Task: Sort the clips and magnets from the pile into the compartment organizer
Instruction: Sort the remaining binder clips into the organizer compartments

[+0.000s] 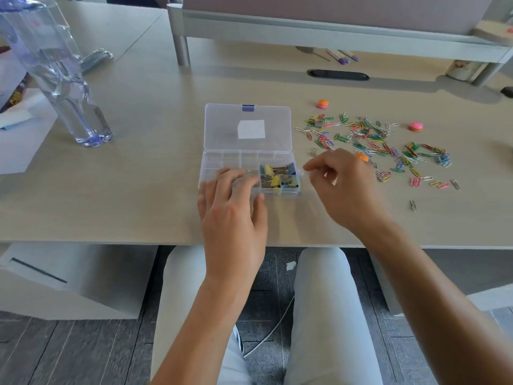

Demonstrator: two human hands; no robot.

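A clear compartment organizer (219, 157) lies open on the desk, its lid (222, 126) laid back. Its right-hand compartments hold several coloured binder clips (279, 175). My left hand (231, 207) rests spread over the organizer's front left compartments, holding nothing that I can see. My right hand (342, 187) hovers just right of the organizer with thumb and forefinger pinched on something small and pale; what it is cannot be made out. A pile of coloured paper clips (372, 140) is scattered to the right, with round magnets: orange (322, 103), pink (415, 126), and orange (361, 157) behind my right hand.
A clear water bottle (59, 76) stands at the left, beside papers (16, 129). A raised shelf (333, 37) runs along the back, with pens (342, 55) under it and a dark cable slot (338, 75). The desk's front edge (111, 241) is close to my legs.
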